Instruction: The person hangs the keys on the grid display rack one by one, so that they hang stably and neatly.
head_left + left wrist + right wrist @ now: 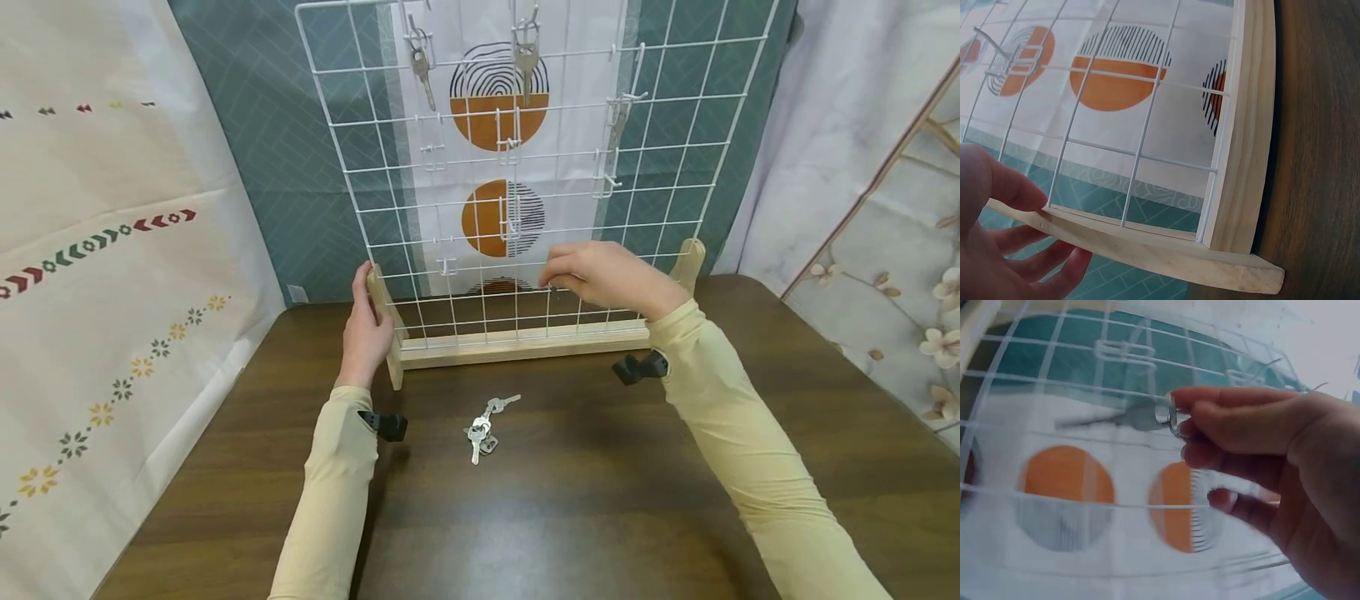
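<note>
My right hand (603,275) is raised before the lower part of a white wire grid rack (517,208). In the right wrist view its thumb and forefinger pinch a small metal ring with a key (1141,416) hanging from it; the key is blurred. My left hand (365,333) grips the left upright of the wooden stand (386,312). The left wrist view has the thumb on one side of that wood and the fingers on the other. On the table between the arms lies a small pile of keys (480,430), some with rings.
Keys hang from upper hooks: one at left (420,65), another key (527,60) near the middle, and a third key (618,121) at right. Several bare hooks (447,265) sit lower on the grid. Patterned cloths surround the brown wooden table (600,500).
</note>
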### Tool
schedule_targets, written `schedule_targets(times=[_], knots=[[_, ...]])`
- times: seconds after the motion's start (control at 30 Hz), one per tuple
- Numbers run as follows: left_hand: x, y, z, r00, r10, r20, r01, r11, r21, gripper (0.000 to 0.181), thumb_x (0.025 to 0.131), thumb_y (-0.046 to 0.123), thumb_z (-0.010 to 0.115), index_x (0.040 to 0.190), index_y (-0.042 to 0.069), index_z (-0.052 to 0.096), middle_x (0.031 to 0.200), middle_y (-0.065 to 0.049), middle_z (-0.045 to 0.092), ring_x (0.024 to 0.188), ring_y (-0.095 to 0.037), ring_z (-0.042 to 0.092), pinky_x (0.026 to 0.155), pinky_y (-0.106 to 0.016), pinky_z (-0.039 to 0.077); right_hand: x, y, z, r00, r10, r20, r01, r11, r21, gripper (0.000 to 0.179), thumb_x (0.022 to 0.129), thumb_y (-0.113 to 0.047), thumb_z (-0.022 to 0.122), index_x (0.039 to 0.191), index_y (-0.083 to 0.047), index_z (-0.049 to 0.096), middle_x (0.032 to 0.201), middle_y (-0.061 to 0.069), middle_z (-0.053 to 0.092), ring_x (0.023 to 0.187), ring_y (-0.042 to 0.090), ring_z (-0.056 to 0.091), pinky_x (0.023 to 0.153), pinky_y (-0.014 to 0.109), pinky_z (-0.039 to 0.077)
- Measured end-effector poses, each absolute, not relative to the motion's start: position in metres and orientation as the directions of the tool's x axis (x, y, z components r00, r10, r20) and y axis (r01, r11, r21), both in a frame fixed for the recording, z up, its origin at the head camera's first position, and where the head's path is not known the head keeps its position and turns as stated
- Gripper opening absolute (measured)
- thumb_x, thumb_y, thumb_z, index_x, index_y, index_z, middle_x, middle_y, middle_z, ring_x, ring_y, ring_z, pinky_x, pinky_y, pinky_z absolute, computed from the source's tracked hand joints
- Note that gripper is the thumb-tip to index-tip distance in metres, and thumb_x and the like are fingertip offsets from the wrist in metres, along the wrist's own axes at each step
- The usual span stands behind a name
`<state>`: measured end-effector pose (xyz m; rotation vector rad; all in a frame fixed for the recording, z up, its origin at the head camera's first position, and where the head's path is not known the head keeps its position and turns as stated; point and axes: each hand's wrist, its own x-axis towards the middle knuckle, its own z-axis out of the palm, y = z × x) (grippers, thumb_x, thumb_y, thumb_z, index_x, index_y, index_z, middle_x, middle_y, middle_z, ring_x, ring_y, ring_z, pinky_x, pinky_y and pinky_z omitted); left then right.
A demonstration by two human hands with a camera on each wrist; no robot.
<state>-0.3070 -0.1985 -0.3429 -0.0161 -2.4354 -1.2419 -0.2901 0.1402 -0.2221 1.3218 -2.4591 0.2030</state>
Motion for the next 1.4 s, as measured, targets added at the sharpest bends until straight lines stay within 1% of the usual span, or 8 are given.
schedule_targets(times=[0.27,0.43,0.63,0.73,0.93,1.07,1.2,1.4], knots=[[-0.306,-0.202,-0.344,-0.915,-0.172,0.364,0.194,0.604,0.773,0.079,0.093,0.004,0.043,0.153,0.040,0.007,0.133,-0.025,0.052,0.070,-0.033,0.052,0.067,-0.043,0.047,-0.286,0.134,-0.158,-0.341,-0.828,0.444,-0.868,0.459,0.190,0.008,0.090,0.001,0.062,0.092,-0.002,0.070,0.086,0.007,0.066,0.076,0.020,0.061,0.073,0.040,0.052],[-0.306,-0.204,-0.345,-0.905,-0.173,0.388,0.213,0.606,0.767,0.077,0.092,0.005,0.042,0.153,0.039,0.009,0.129,-0.025,0.054,0.070,-0.030,0.051,0.066,-0.040,0.046,-0.284,0.125,-0.125,-0.303,-0.836,0.458,-0.822,0.473,0.319,0.010,0.092,-0.001,0.060,0.093,0.002,0.070,0.084,0.011,0.064,0.074,0.024,0.060,0.072,0.042,0.052],[-0.307,-0.207,-0.348,-0.908,-0.180,0.379,0.199,0.612,0.766,0.079,0.092,0.005,0.044,0.152,0.042,0.009,0.103,-0.023,0.058,0.063,-0.028,0.047,0.063,-0.039,0.045,-0.289,0.111,-0.101,-0.294,-0.842,0.452,-0.776,0.486,0.402,0.012,0.094,-0.004,0.058,0.093,0.002,0.068,0.087,0.014,0.064,0.075,0.029,0.061,0.072,0.045,0.053],[-0.307,-0.207,-0.348,-0.912,-0.179,0.369,0.194,0.605,0.772,0.080,0.092,0.005,0.045,0.151,0.045,0.008,0.102,-0.023,0.058,0.063,-0.029,0.047,0.064,-0.040,0.046,-0.292,0.104,-0.092,-0.300,-0.835,0.462,-0.764,0.500,0.407,0.013,0.095,-0.007,0.058,0.094,0.002,0.068,0.088,0.014,0.066,0.076,0.030,0.061,0.073,0.046,0.053],[-0.308,-0.206,-0.348,-0.912,-0.182,0.367,0.197,0.590,0.783,0.080,0.093,0.005,0.045,0.151,0.046,0.009,0.127,-0.024,0.056,0.074,-0.032,0.053,0.070,-0.045,0.049,-0.299,0.092,-0.079,-0.360,-0.829,0.428,-0.747,0.531,0.400,0.018,0.097,-0.010,0.053,0.097,-0.001,0.068,0.092,0.014,0.067,0.081,0.033,0.061,0.075,0.048,0.051],[-0.309,-0.206,-0.346,-0.908,-0.190,0.373,0.202,0.582,0.788,0.079,0.092,0.005,0.045,0.151,0.045,0.010,0.126,-0.024,0.057,0.074,-0.033,0.053,0.071,-0.046,0.049,-0.304,0.087,-0.075,-0.389,-0.827,0.406,-0.740,0.543,0.397,0.019,0.098,-0.011,0.052,0.097,-0.002,0.068,0.093,0.014,0.067,0.081,0.033,0.061,0.074,0.049,0.050],[-0.308,-0.204,-0.344,-0.909,-0.181,0.376,0.212,0.576,0.789,0.078,0.093,0.005,0.045,0.152,0.044,0.010,0.134,-0.024,0.053,0.081,-0.036,0.058,0.074,-0.051,0.051,-0.308,0.087,-0.075,-0.419,-0.822,0.386,-0.735,0.557,0.386,0.018,0.098,-0.012,0.052,0.097,-0.003,0.067,0.094,0.014,0.067,0.081,0.033,0.061,0.075,0.049,0.049],[-0.309,-0.203,-0.344,-0.919,-0.165,0.358,0.207,0.571,0.795,0.079,0.093,0.005,0.046,0.151,0.047,0.010,0.141,-0.022,0.049,0.091,-0.039,0.060,0.079,-0.056,0.052,-0.309,0.090,-0.073,-0.504,-0.791,0.346,-0.725,0.606,0.329,0.017,0.098,-0.013,0.053,0.100,-0.005,0.068,0.099,0.013,0.068,0.086,0.032,0.062,0.079,0.049,0.048]])
